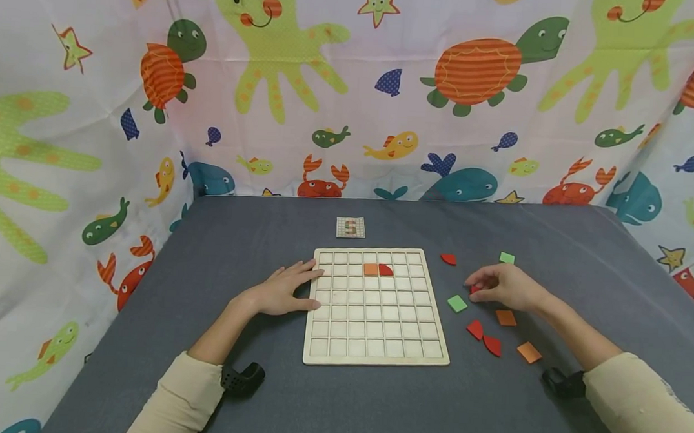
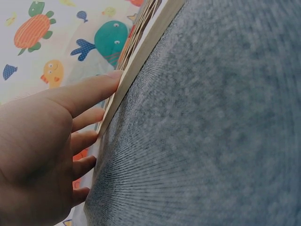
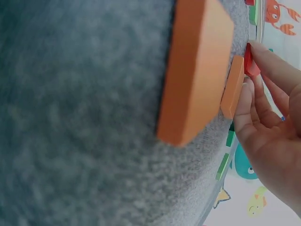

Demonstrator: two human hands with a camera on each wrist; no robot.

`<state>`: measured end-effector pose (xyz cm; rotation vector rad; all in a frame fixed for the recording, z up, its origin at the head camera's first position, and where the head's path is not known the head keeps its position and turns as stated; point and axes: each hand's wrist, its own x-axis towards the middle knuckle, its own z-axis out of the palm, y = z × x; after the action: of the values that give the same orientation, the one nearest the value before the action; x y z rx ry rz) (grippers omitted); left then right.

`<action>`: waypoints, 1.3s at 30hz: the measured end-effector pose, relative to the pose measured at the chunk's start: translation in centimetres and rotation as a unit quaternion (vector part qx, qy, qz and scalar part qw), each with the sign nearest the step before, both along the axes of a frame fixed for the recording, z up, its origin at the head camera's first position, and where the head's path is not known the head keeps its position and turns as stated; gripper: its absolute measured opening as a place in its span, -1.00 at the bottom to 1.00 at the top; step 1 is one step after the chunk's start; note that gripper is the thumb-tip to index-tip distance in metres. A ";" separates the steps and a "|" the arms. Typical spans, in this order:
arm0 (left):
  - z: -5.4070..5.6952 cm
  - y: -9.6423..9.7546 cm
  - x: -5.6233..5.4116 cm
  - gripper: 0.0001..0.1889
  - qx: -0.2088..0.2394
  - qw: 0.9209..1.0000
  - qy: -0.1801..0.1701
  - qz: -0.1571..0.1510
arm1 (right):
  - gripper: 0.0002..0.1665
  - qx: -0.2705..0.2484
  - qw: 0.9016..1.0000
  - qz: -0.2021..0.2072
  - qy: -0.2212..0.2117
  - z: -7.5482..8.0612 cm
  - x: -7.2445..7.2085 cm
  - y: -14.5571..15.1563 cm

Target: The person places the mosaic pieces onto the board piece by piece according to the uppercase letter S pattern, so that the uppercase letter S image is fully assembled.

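Note:
A pale wooden grid board [image 1: 372,313] lies on the grey table; in its second row an orange square tile [image 1: 370,269] sits beside a red quarter-circle tile [image 1: 386,270]. My left hand [image 1: 285,290] rests with extended fingers along the board's left edge, thumb and fingertips at the rim [image 2: 134,66]. Right of the board, my right hand [image 1: 511,287] pinches another red quarter-circle tile [image 3: 251,63] between thumb and fingers, low over the cloth. Part of that tile is hidden by the fingers.
Around the right hand lie green squares [image 1: 457,303], orange squares [image 1: 529,352] and loose red quarter-circles [image 1: 492,345]. A small pattern card [image 1: 350,227] lies behind the board. A curtain [image 1: 353,81] with sea animals hangs at the table's back and sides.

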<state>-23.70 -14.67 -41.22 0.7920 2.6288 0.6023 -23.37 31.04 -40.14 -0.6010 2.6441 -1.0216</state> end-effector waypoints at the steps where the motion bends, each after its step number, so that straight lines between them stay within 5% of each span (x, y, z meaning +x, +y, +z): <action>1: 0.0 0.0 0.0 -0.21 0.001 1.000 0.000 0.000 | -0.63 0.004 1.000 -0.005 -0.001 0.1 0.0 0.0; 8: 0.0 -0.1 0.0 -0.21 0.003 1.000 0.008 -0.004 | -0.67 0.006 0.999 -0.023 -0.035 0.4 -0.1 0.2; 27: -0.3 -0.3 -0.2 -0.21 0.003 1.000 0.005 -0.003 | -0.55 -0.121 0.977 -0.076 -0.155 0.9 -0.6 -0.1; 39: -0.1 -0.1 -0.1 -0.22 -0.002 1.000 0.004 -0.003 | -0.42 -0.113 0.975 -0.119 -0.151 1.0 -1.3 -1.8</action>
<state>-23.76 -14.74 -41.28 0.8014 2.6333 0.5946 -24.67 29.26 -39.13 -0.1515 2.3873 -1.3755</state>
